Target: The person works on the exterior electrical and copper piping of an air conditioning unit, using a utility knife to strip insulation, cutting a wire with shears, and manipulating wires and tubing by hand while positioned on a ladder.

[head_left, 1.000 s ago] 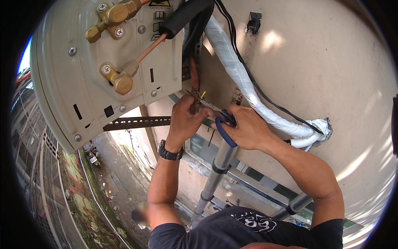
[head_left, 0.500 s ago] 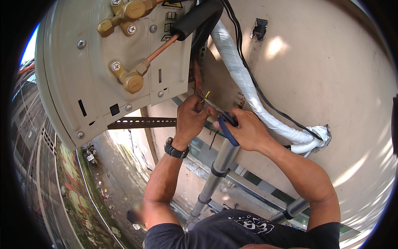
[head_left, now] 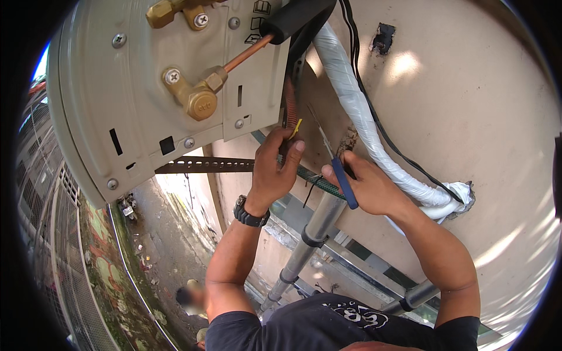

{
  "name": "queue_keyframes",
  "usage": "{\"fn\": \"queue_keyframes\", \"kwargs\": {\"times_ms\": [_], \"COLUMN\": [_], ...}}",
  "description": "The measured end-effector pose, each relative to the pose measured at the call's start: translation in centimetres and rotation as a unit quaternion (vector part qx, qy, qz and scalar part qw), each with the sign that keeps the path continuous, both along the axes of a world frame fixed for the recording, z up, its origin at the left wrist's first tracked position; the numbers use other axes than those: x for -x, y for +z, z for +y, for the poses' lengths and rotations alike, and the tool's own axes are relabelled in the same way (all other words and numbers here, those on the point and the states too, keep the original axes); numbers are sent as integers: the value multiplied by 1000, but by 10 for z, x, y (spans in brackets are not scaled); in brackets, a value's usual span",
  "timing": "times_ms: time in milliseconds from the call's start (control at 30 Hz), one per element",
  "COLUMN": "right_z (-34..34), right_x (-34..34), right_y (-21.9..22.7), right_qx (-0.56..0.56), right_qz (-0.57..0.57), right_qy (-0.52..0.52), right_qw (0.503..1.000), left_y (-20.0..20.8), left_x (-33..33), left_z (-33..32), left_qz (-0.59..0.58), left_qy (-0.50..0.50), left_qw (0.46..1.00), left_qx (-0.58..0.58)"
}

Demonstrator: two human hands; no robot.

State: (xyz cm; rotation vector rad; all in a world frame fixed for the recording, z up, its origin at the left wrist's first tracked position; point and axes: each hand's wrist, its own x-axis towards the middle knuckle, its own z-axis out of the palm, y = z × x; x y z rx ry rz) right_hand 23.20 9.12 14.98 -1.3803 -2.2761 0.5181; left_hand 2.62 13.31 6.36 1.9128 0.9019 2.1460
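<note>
My right hand is closed round the blue handles of a pair of scissors. Their slim blades point up and away, beside the wall and apart from my other hand. My left hand, with a black watch on the wrist, is closed at the lower end of a reddish corrugated tube. A short yellow strip sticks out at its fingertips; what else lies inside the fingers is hidden. Just under both hands passes a green braided hose with a black tie round it.
An outdoor air-conditioner unit with brass valves and a copper pipe fills the upper left, above a perforated bracket. A white-wrapped pipe bundle runs down the wall. Metal scaffold tubes stand below; a person is far beneath.
The scissors have pulled back to the right, away from the yellow strip and my left hand. My left hand stays by the corrugated tube. The whole view has shifted slightly.
</note>
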Motion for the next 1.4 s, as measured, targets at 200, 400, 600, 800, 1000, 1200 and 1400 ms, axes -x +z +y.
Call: {"fn": "queue_keyframes", "kwargs": {"times_ms": [200, 400, 600, 800, 1000, 1200, 1400], "right_z": [-7, -1, -10, -8, -9, -8, -5], "right_x": [-8, -15, 1, 5, 13, 1, 5], "right_y": [5, 9, 35, 38, 35, 17, 10], "right_qx": [91, 142, 173, 171, 88, 89, 6], "right_qz": [-2, -11, -72, -118, -208, -115, -113], "right_qy": [43, 41, -9, -40, -55, -26, -4], "right_qw": [995, 989, 982, 977, 973, 989, 994], "left_y": [-1, -1, -2, -4, -6, -2, -5], "left_x": [0, -7, -11, -8, -2, -1, 4], "left_z": [-3, 6, 6, 7, 9, 9, 11], "left_qz": [-5, 116, 222, 277, 296, 304, 164], "left_qy": [48, 167, 266, 271, 294, 267, 184], "left_qw": [999, 971, 922, 903, 885, 891, 956], "left_qx": [2, -129, -172, -185, -206, -209, -159]}}
